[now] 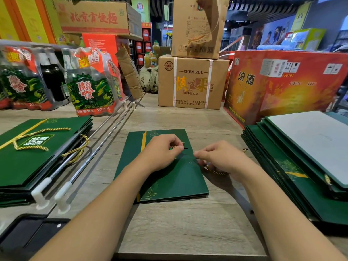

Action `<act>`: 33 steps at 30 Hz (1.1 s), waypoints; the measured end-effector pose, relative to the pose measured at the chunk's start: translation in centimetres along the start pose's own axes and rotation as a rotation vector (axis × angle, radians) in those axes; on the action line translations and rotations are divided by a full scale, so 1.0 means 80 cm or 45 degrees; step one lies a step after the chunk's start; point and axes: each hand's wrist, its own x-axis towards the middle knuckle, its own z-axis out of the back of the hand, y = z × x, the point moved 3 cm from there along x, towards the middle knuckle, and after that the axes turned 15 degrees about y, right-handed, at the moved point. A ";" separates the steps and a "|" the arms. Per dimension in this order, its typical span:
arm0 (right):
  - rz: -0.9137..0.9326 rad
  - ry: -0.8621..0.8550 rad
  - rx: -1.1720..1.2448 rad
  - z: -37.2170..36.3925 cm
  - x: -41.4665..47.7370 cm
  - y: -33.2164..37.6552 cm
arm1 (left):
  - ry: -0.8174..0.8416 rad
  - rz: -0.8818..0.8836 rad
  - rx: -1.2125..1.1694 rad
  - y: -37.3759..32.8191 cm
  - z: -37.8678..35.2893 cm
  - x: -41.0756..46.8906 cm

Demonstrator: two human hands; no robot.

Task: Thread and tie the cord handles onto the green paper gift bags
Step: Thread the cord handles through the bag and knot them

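Observation:
A flat green paper gift bag lies on the wooden table in front of me. My left hand rests on its upper part and pinches the end of a gold cord near a punched hole. My right hand sits at the bag's right edge, fingers curled over the cord, which loops out beneath it. Most of the cord is hidden under my hands.
A stack of green bags with gold cord handles lies at left. A second stack of green bags is at right. Two metal rods run diagonally. Cartons and bottle packs stand behind. A dark phone lies near left.

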 end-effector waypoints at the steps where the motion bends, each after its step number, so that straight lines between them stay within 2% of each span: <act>1: 0.000 0.025 0.082 -0.002 0.001 0.000 | 0.028 0.019 0.006 0.001 -0.002 0.001; 5: -0.037 0.098 0.477 -0.012 0.010 -0.005 | 0.085 0.025 0.020 0.002 -0.006 0.003; 7: -0.047 0.143 0.559 -0.017 0.011 -0.003 | 0.071 0.008 0.011 0.000 -0.004 0.003; 12: 0.007 0.056 0.627 -0.018 0.012 0.001 | -0.010 -0.084 0.029 -0.008 0.008 -0.003; 18: 0.090 -0.061 0.594 -0.013 0.008 0.002 | 0.023 -0.228 0.274 -0.027 0.007 -0.014; 28: 0.231 -0.084 0.547 -0.016 0.004 0.012 | 0.025 -0.167 0.473 -0.039 0.003 -0.012; 33: 0.303 -0.060 0.581 -0.014 0.008 0.011 | -0.092 -0.167 0.326 -0.041 0.003 -0.015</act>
